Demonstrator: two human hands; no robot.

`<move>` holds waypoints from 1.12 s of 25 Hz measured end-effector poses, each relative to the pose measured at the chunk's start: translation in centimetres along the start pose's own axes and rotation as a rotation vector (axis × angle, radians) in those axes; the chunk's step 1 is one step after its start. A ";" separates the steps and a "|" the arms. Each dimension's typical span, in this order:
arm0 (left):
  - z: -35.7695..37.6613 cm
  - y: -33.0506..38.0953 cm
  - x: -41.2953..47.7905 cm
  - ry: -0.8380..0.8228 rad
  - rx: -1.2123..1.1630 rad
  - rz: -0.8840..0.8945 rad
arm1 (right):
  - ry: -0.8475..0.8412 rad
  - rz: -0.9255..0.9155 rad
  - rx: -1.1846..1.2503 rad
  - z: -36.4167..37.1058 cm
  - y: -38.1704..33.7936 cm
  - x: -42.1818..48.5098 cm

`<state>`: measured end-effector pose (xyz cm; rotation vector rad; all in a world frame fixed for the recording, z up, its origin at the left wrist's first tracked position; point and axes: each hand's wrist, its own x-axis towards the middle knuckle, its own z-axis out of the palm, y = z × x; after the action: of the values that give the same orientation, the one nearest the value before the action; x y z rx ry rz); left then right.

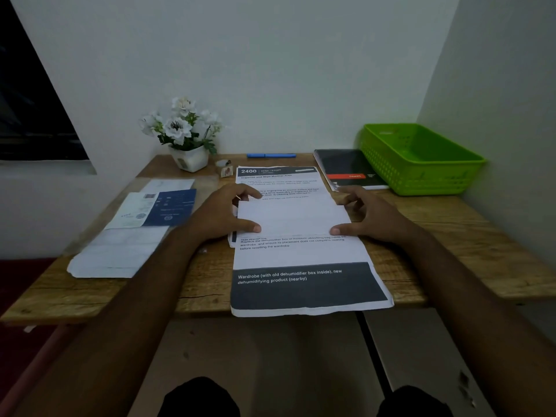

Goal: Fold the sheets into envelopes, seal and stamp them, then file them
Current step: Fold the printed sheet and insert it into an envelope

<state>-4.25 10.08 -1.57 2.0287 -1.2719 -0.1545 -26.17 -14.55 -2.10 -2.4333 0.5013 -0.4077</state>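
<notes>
The far sheet (279,183) is headed "2400", the near sheet (301,257) says "Wardrobe", the notebook (346,164) perhaps "Luxor".

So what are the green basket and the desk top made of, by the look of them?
The green basket looks like moulded plastic: even bright colour, slight sheen, rows of small holes in its walls. The desk top looks like matt wood, or a wood-look board: brown grain lines and a crack near the front edge.
</notes>
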 end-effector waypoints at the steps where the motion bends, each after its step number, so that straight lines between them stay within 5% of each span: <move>1: 0.0 0.1 0.0 0.010 -0.006 0.010 | 0.013 0.005 0.012 0.0 0.0 0.0; 17: -0.2 0.2 0.2 0.201 -0.264 -0.022 | 0.186 0.000 0.277 -0.1 -0.1 0.2; 28: -0.8 0.0 -0.2 -0.022 -0.135 0.004 | 0.160 -0.093 0.147 -0.2 -0.2 0.2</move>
<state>-4.01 10.69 -1.03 1.9145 -1.2454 -0.2546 -26.03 -14.52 -1.80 -2.2989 0.4112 -0.6594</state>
